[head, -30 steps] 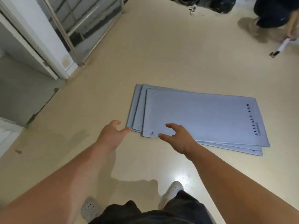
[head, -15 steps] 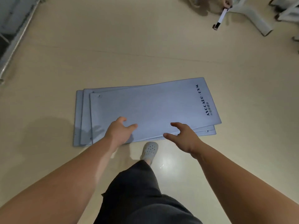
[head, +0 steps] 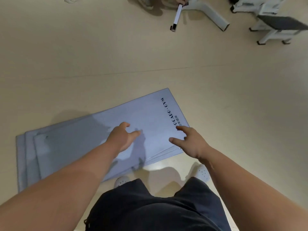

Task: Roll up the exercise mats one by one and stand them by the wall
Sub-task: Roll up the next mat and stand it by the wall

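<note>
Head cam: left hand [head: 122, 138] + forearm [head: 80, 174] hide mats' [head: 150, 117] near edge.

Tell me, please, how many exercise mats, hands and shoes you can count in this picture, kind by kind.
Exercise mats: 3 (top mat, middle mat, bottom mat, stacked flat)
Hands: 2 (left hand, right hand)
White shoes: 2 (left shoe, right shoe)
Total: 7

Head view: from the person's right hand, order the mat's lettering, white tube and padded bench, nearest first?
1. Lettering, on the top mat, beside the right hand.
2. White tube, far ahead.
3. Padded bench, farther, ahead-right.
</note>
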`<state>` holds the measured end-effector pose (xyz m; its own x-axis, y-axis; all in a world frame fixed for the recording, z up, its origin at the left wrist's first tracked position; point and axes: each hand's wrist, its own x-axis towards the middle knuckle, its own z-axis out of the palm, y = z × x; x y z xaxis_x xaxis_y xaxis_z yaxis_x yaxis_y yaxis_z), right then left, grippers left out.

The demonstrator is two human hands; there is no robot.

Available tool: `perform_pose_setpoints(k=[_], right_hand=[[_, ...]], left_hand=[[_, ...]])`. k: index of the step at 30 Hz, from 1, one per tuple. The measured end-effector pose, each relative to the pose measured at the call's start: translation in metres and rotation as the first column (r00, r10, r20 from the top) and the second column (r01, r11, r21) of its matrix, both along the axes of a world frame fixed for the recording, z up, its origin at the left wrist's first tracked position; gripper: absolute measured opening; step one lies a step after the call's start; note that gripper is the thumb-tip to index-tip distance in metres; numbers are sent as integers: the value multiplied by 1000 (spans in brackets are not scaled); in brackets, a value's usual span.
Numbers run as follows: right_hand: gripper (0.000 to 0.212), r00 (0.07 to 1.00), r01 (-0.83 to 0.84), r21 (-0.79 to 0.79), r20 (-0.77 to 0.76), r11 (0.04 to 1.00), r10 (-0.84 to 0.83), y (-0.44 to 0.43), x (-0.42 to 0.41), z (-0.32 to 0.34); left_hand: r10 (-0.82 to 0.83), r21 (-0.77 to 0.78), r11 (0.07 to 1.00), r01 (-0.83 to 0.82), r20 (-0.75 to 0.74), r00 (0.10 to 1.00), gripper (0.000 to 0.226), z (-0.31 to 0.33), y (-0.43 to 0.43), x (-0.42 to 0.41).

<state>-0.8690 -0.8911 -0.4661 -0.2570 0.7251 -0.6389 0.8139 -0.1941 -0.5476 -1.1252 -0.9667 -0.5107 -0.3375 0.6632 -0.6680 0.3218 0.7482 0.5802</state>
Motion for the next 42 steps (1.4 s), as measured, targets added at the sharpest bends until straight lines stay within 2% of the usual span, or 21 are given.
perform_pose_setpoints(k=[4,8,12,18,24,27,33,37,39,42], right_hand=[[69,998,19,-68,-60,998,-23,90,39,-27],[67,977,-210,-130,-53,969,205,186,76,-46],[67,893,-446,-160,-7,881,451,246,88,-42],[70,720,-682,-146,38,716,693,272,63,-40],[73,542,-822,-141,102,552,834,284,43,-60],[73,426,-887,-151,104,437,899,299,28,-74],[76,236,-947,-207,70,246,969,354,-13,-134],[77,95,-959,-265,50,105,994,388,-34,-177],[78,20,-965,-260,33,28,999,401,-38,-197],[80,-88,-967,-242,45,-75,995,416,-39,-240]], left_hand=[[93,-21,995,-94,-22,995,68,-21,63,51],[315,-80,944,-319,-65,947,70,-35,104,122],[482,-107,866,-489,-84,872,66,-19,111,185],[706,-64,701,-711,-82,703,66,-13,97,220],[787,-68,614,-787,-29,616,68,-31,109,230],[844,-72,532,-844,-31,535,69,-42,119,238],[939,-157,316,-936,-93,332,67,-81,166,261],[979,-197,135,-971,-123,161,68,-118,226,291],[989,-207,85,-975,-104,108,68,-139,258,311],[993,-240,59,-969,-87,82,69,-185,292,337]])
